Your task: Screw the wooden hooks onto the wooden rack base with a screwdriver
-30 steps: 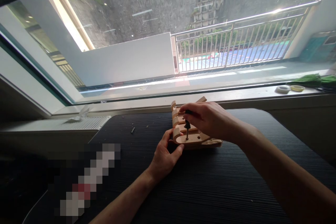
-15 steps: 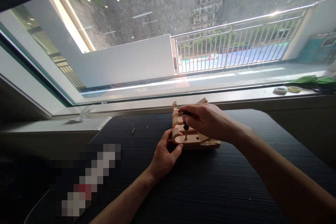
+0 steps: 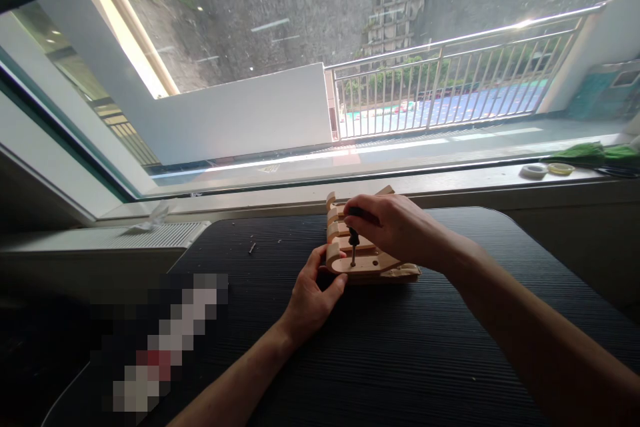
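Observation:
A pale wooden assembly (image 3: 367, 265) of several hooked slats lies on the black ribbed table (image 3: 400, 360) near the window. My left hand (image 3: 313, 297) grips its near left corner, thumb and fingers pinching the front slat. My right hand (image 3: 395, 227) is closed round a small black-handled screwdriver (image 3: 353, 240) that stands upright, its tip set in a hole on the front slat. The right hand covers the middle of the assembly.
A loose screw (image 3: 253, 247) and small specks lie on the table to the left. Two tape rolls (image 3: 545, 169) and green material (image 3: 595, 152) sit on the window sill at right. A white vent panel (image 3: 150, 235) runs at left.
The right hand has shifted slightly on the screwdriver handle; the tool stays upright in the same hole. The left hand keeps its grip on the wood.

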Available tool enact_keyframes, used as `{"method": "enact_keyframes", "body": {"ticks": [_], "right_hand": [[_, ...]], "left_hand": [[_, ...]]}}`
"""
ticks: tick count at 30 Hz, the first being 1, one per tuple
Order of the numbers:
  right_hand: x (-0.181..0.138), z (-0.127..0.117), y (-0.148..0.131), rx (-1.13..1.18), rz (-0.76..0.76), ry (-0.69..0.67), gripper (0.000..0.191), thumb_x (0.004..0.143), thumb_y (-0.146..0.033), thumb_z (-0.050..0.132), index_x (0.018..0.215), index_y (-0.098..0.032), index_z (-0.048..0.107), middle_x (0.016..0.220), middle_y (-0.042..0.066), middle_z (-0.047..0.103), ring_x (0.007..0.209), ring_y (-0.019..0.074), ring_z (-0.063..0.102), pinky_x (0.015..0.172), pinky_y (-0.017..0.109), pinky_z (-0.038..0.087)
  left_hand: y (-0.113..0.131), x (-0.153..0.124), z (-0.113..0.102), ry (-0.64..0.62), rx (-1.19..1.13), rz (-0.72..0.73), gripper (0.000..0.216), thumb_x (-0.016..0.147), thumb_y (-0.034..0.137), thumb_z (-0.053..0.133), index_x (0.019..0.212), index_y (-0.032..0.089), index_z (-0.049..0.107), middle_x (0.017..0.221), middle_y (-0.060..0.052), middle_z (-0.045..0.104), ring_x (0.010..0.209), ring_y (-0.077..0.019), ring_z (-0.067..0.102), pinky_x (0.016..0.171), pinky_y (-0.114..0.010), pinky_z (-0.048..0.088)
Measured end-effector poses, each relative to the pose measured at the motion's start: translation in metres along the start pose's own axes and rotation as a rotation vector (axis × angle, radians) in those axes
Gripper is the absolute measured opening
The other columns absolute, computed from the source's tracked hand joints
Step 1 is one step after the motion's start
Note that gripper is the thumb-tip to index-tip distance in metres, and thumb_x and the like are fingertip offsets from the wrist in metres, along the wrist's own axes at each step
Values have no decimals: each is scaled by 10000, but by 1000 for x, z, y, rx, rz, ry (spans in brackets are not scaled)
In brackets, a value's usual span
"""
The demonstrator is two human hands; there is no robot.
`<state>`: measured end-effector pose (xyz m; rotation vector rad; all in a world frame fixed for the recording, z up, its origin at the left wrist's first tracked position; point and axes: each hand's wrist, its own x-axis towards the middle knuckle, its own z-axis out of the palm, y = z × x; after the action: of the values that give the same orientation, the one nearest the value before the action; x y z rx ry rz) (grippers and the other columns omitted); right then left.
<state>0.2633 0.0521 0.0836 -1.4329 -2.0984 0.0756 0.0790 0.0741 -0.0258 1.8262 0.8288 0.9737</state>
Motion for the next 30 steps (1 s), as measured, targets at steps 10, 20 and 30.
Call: {"method": "enact_keyframes", "body": {"ticks": [10, 20, 30], "right_hand": [[-1, 2, -2, -27, 47, 46, 215, 865, -389, 490, 869, -210, 610, 608, -22, 575, 525, 94, 460, 501, 224, 261], [-2, 0, -10, -30, -18, -8, 174, 860, -339, 508, 978, -254, 604, 713, -31, 626, 566, 95, 480, 516, 226, 268], [0, 4, -10, -46, -26, -12, 177, 872, -334, 495, 995, -261, 600, 769, -26, 661, 589, 103, 518, 549, 227, 307]], "left_hand": [[-3, -2, 1, 21, -3, 23, 525, 771, 164, 607, 1244, 228, 388, 1187, -48, 550, 1001, -170, 577, 918, -310, 460], [0, -8, 1, -84, 49, 5, 438, 739, 145, 633, 1148, 202, 485, 919, -1, 620, 887, -152, 587, 866, -290, 454], [7, 0, 8, -109, 53, 12, 300, 715, 156, 654, 1007, 176, 588, 904, -13, 661, 831, -166, 601, 778, -262, 472]]}}
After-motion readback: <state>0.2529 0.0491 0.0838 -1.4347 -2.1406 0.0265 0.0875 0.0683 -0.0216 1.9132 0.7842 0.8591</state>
